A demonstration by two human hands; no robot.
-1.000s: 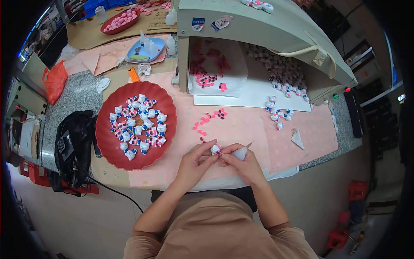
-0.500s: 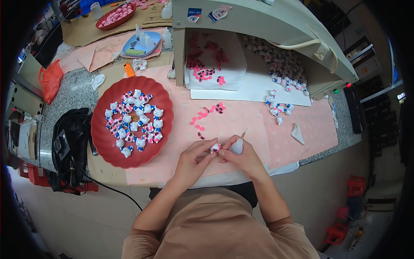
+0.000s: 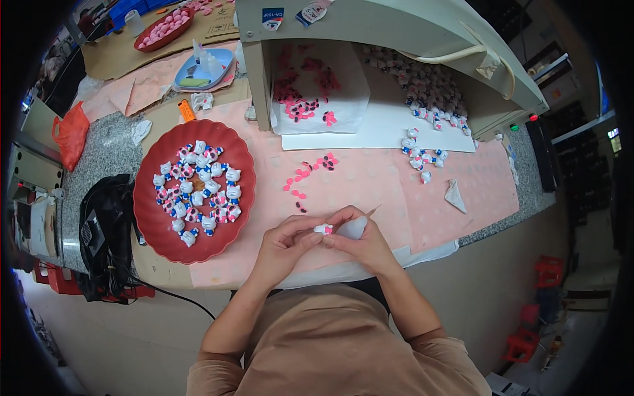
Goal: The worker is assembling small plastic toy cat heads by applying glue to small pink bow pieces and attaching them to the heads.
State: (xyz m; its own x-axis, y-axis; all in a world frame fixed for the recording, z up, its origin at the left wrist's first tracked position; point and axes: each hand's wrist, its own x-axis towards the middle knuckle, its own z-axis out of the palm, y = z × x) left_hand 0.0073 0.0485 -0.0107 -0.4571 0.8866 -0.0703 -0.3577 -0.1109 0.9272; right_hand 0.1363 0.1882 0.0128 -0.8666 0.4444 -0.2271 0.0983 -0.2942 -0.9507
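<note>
A small white-and-pink figurine (image 3: 323, 229) sits pinched between two bare hands above a pink mat (image 3: 370, 185).
From here I see the left hand (image 3: 281, 247) closed on it by the fingertips; the right hand (image 3: 368, 245) reaches its other side with thumb and finger while gripping a pale, translucent bottle (image 3: 352, 228) with a thin pointed tip. Flat pink discs (image 3: 302, 196) curve in a loose line beyond. Leftward, a scalloped red bowl (image 3: 198, 249) holds glossy white, blue and pink figures (image 3: 208, 226). Two printed stickers (image 3: 272, 18), one blue and white, mark the smooth grey cabinet (image 3: 396, 26).
</note>
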